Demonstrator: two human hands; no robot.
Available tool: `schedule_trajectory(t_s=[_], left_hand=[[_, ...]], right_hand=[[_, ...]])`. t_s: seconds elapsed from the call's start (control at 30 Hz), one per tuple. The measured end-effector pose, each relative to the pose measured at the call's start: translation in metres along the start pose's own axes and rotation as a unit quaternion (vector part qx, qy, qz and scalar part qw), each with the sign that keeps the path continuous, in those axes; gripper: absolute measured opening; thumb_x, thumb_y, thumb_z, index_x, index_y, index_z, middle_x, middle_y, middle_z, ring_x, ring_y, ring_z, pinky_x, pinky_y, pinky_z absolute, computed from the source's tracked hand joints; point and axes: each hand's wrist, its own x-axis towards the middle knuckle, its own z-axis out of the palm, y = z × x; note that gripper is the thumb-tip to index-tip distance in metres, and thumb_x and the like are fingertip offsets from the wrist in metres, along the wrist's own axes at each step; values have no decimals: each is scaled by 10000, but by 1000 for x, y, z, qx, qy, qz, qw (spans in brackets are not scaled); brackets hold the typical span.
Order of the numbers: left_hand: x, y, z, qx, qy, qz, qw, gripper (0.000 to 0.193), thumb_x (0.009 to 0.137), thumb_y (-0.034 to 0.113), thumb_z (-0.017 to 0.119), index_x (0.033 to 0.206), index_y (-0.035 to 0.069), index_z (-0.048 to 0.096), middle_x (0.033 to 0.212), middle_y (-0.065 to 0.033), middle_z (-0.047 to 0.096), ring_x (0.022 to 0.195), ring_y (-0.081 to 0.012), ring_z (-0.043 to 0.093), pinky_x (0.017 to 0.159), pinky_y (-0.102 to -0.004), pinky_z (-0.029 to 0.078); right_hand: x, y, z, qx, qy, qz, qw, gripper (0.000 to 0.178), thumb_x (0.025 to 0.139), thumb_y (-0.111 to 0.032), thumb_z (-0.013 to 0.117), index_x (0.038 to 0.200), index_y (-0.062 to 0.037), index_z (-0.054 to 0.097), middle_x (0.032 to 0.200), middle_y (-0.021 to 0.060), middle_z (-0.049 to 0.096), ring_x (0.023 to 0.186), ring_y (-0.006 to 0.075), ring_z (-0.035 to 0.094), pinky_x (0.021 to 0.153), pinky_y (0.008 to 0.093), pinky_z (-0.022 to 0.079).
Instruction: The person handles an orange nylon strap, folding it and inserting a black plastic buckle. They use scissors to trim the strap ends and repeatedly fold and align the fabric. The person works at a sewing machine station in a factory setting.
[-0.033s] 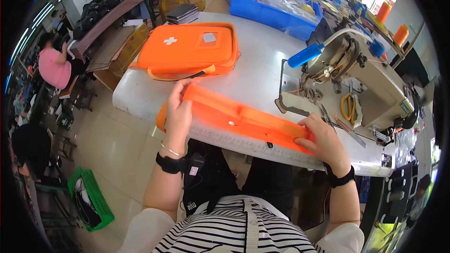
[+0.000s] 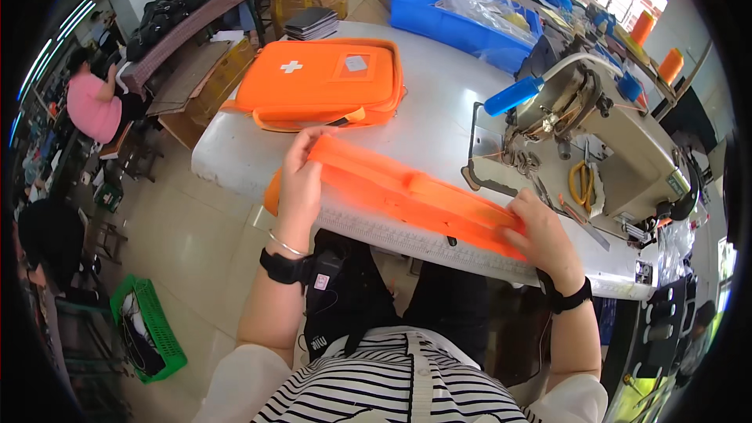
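Observation:
A long, soft orange fabric strip (image 2: 376, 184) stretches across the front of the metal table, its middle folded up and slightly blurred. My left hand (image 2: 301, 168) grips its left end, fingers behind and thumb in front. Around the other end close the fingers and thumb of my right hand (image 2: 542, 231). An orange case (image 2: 313, 82) with a white cross, a carry handle and a clear pocket lies flat on the table beyond my left hand. More orange fabric (image 2: 272, 193) shows beside my left wrist.
A sewing machine (image 2: 627, 145) stands at the right, with yellow-handled scissors (image 2: 580, 182) by it. At the back are a blue bin (image 2: 423, 16) of plastic bags and stacked dark sheets (image 2: 312, 23). A green basket (image 2: 160, 329) sits on the floor. People work at the far left.
The strip's middle fold has shifted slightly to the right. Both hands keep their hold. The table and case appear a little further right in the picture.

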Motion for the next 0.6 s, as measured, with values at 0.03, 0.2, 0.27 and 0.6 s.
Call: schedule_trajectory(t_s=[0.03, 0.2, 0.27, 0.6], left_hand=[[5, 2, -7, -59, -38, -25, 997, 208, 821, -60, 514, 1010, 2, 575, 882, -30, 592, 777, -95, 555, 692, -231, 453], [20, 38, -33, 35, -16, 24, 999, 194, 852, 18, 532, 1038, 20, 590, 869, -15, 571, 776, -78, 530, 677, -214, 434], [27, 49, -48, 151, 10, 33, 988, 189, 876, 75, 557, 1055, 29, 594, 859, -16, 570, 759, -85, 531, 678, -223, 440], [19, 82, -86, -235, -167, -45, 956, 376, 850, 25, 528, 1226, 10, 517, 772, 17, 477, 631, -78, 449, 704, -245, 412]], right_hand=[[1, 6, -2, -10, -8, 5, 1000, 243, 748, -102, 663, 940, -1, 552, 937, 132, 528, 789, 341, 545, 707, 387, 455], [8, 3, -34, 590, 19, 86, 802, 255, 804, -97, 595, 1028, 22, 570, 933, 59, 610, 747, 93, 515, 663, 254, 429], [4, 10, -52, 759, 70, 17, 647, 324, 814, -167, 597, 1080, 11, 544, 772, 1, 509, 740, 98, 478, 682, 239, 415], [27, 17, -73, 766, 88, -92, 630, 221, 919, -250, 557, 1036, -70, 608, 978, 53, 640, 960, 178, 568, 825, 351, 444]])
